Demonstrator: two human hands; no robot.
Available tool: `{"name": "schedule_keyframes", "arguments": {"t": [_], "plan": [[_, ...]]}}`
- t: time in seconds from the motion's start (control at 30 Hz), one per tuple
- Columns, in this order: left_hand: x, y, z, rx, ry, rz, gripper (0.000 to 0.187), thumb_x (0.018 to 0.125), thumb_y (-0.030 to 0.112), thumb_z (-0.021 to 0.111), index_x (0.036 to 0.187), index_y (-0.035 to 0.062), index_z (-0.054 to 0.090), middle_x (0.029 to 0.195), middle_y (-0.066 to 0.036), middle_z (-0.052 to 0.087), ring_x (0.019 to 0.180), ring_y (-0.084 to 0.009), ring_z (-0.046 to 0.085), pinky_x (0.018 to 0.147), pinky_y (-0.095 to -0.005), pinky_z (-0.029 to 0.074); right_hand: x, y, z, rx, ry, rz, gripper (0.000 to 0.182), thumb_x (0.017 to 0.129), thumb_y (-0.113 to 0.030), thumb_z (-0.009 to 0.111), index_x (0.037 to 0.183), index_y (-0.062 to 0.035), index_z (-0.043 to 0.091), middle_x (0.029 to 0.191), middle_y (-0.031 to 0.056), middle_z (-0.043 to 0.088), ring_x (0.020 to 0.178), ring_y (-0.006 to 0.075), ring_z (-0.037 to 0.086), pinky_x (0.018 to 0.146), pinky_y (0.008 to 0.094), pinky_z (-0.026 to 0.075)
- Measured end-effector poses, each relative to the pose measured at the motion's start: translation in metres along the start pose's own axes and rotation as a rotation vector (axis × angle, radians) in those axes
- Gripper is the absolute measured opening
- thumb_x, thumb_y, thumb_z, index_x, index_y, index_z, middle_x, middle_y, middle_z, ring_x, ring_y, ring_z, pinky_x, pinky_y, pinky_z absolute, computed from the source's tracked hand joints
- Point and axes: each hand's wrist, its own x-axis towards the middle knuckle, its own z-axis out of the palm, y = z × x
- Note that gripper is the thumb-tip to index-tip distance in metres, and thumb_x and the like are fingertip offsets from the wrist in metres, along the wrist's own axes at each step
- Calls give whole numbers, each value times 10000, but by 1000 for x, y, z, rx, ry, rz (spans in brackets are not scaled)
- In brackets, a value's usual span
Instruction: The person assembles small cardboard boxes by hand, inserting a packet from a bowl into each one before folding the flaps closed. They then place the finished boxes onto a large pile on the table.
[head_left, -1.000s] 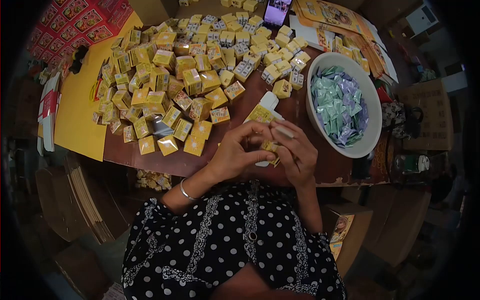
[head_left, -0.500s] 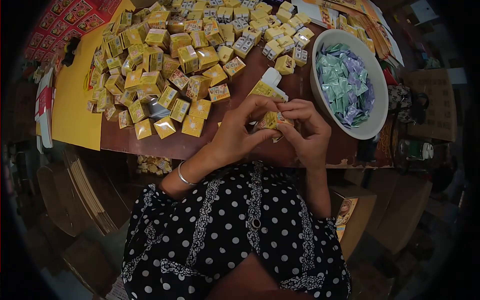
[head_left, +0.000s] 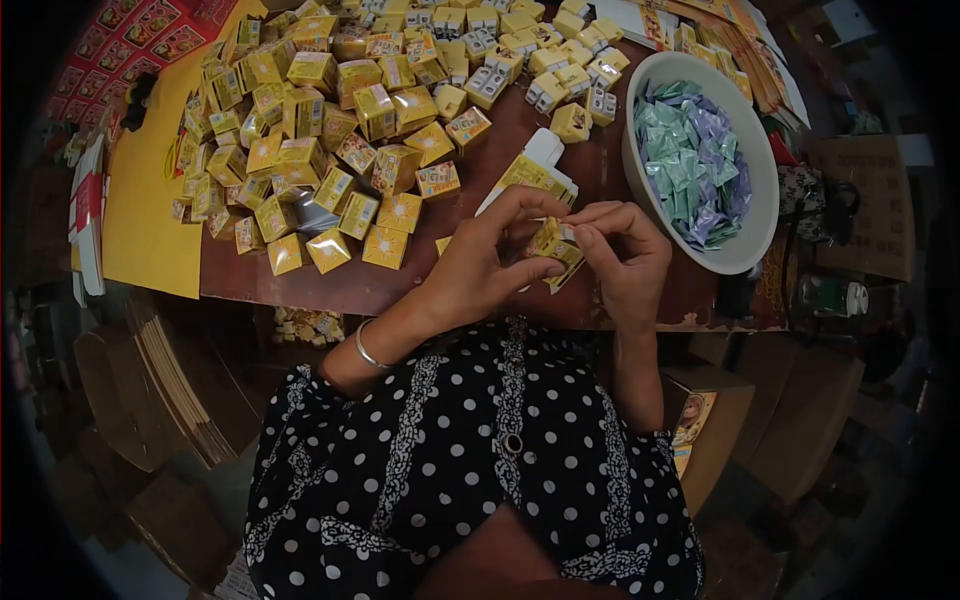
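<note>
My left hand (head_left: 478,262) grips a small yellow printed box (head_left: 552,243) between thumb and fingers, over the table's front edge. Thumb and fingers of my right hand (head_left: 630,260) are pinched together at the box's right end, where a bit of white shows; it looks like a flap, partly covered by the fingertips. Just beyond my hands lies a flat yellow-and-white carton (head_left: 538,170). A large heap of closed yellow boxes (head_left: 398,214) spreads to the left and ahead.
To the right stands a white basin (head_left: 768,205) full of green and purple sachets (head_left: 690,155). Yellow-and-white pieces (head_left: 572,122) with dark details are piled at the back. Yellow card (head_left: 150,220) covers the table's left side. Cardboard boxes (head_left: 715,420) stand below the table.
My right hand has shifted slightly right and its fingers have drawn together at the box's end. The box has turned in my left hand, and white now shows at that end.
</note>
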Motion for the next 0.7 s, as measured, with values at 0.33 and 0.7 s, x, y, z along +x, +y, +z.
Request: {"name": "schedule_keyframes", "arguments": {"t": [0.33, 0.7], "plan": [[-2, 0, 8, -166, 11, -1, 332, 930, -28, 678, 1239, 33, 573, 1283, -52, 573, 1024, -86, 571, 827, -228, 479, -1, 9, -7, -182, -118, -318, 65, 892, 20, 700, 920, 10, 642, 1063, 141, 700, 1054, 232, 632, 919, 342, 500], [-1, -7, 0, -41, -57, 19, 416, 905, 39, 733, 1277, 44, 548, 1425, -109, 486, 1330, -192, 507, 1083, -340, 450, -1, 9, -5, -260, -98, -359, 97, 852, 25, 732, 915, 8, 660, 1185, 162, 681, 1092, 274, 650, 944, 359, 526]]}}
